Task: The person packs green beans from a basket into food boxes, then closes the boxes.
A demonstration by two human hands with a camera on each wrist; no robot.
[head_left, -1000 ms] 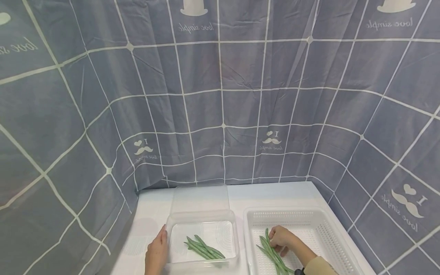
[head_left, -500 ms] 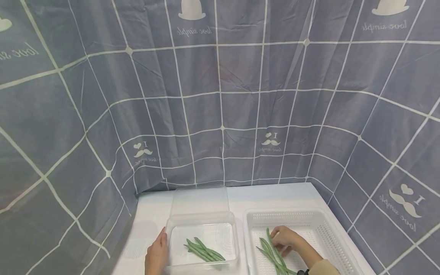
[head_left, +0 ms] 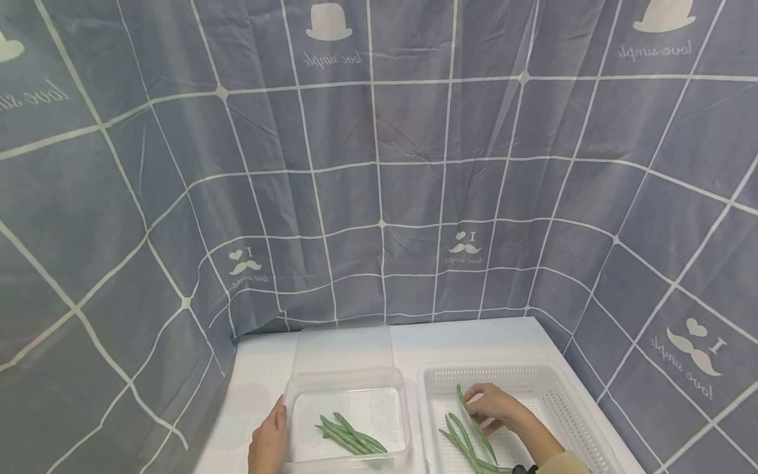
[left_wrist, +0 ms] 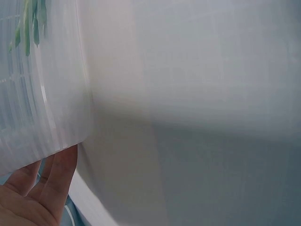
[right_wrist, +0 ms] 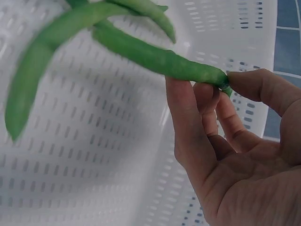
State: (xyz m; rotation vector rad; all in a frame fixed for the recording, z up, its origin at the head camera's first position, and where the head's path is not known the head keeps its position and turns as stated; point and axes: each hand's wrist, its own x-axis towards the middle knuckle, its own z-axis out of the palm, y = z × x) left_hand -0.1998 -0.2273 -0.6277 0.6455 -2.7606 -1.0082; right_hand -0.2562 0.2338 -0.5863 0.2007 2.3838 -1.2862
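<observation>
My right hand (head_left: 497, 408) pinches one end of a green bean (head_left: 483, 436) between thumb and fingers, over the white perforated basket (head_left: 568, 388). The right wrist view shows the thumb at the tip of this bean (right_wrist: 155, 59) and a finger under it. Several other green beans (head_left: 460, 440) lie in the basket beside it. On the left, my left hand (head_left: 268, 440) rests against the side of a clear plastic container (head_left: 343, 379), its fingers fairly straight along the wall (left_wrist: 51, 113). A small bunch of green beans (head_left: 352, 436) lies inside that container.
A clear flat lid (head_left: 343, 349) lies behind the container on the white table (head_left: 462, 334). Basket and container stand side by side with a narrow gap. A grey-blue checked curtain (head_left: 408, 191) encloses the table at the back and sides.
My right hand has drawn one green bean apart from the others in the basket, moving it slightly up and to the right. My left hand stays at the container.
</observation>
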